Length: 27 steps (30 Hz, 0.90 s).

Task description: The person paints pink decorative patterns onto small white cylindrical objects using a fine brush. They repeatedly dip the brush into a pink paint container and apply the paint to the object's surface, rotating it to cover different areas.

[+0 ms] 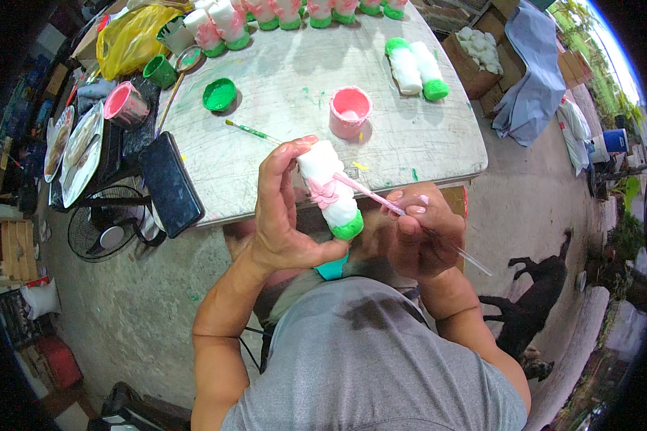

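Observation:
My left hand (280, 208) grips a white cylindrical piece (315, 161) between fingers and thumb; it has a pink raised flower (323, 192) and a green end (347, 225), and is tilted. My right hand (424, 230) is closed on a thin paintbrush (366, 190), whose pink-coated tip touches the piece beside the flower. Just beyond them on the worn white table (438, 144) are a cup of pink paint (350, 113), a green paint lid (219, 94) and a second brush (248, 129) with a green handle.
More painted pieces (285, 8) line the far edge; two others (417, 70) lie at right. A phone (171, 183), plates (75, 158), paint containers (124, 105) and a yellow bag (126, 39) crowd the left side. A fan (101, 223) stands below; a black dog (532, 302) is on the floor at right.

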Available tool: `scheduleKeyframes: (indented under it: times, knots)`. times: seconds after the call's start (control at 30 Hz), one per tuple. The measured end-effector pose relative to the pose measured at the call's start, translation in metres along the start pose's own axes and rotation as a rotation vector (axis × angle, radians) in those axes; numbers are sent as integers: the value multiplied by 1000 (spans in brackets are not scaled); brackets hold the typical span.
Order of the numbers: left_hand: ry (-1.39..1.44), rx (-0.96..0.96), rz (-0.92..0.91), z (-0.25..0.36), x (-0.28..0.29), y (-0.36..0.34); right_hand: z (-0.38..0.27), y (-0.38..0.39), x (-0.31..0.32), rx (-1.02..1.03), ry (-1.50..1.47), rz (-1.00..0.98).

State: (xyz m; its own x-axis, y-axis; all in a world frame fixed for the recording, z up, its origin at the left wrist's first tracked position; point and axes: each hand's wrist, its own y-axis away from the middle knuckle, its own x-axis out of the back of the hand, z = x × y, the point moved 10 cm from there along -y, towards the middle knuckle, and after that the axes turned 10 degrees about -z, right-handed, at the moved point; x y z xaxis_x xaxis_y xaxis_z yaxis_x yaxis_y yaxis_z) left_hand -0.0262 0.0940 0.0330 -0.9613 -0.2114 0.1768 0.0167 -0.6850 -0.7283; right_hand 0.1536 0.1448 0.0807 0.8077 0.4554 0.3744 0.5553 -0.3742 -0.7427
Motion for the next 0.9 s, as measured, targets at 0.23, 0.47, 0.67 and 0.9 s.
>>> scheduleKeyframes:
  times: [0.23, 0.47, 0.67, 0.9]
  knots:
    - [-6, 17, -37, -2, -2, 0, -3, -1, 3, 5, 20, 17]
    - [-94, 81, -4, 6, 7, 1, 6, 27, 22, -119, -127, 186]
    - [-207, 63, 6, 25, 6, -6, -8, 26, 13, -135, -100, 21]
    - [-245, 71, -18, 33, 7, -10, -24, 20, 8, -64, 48, -39]
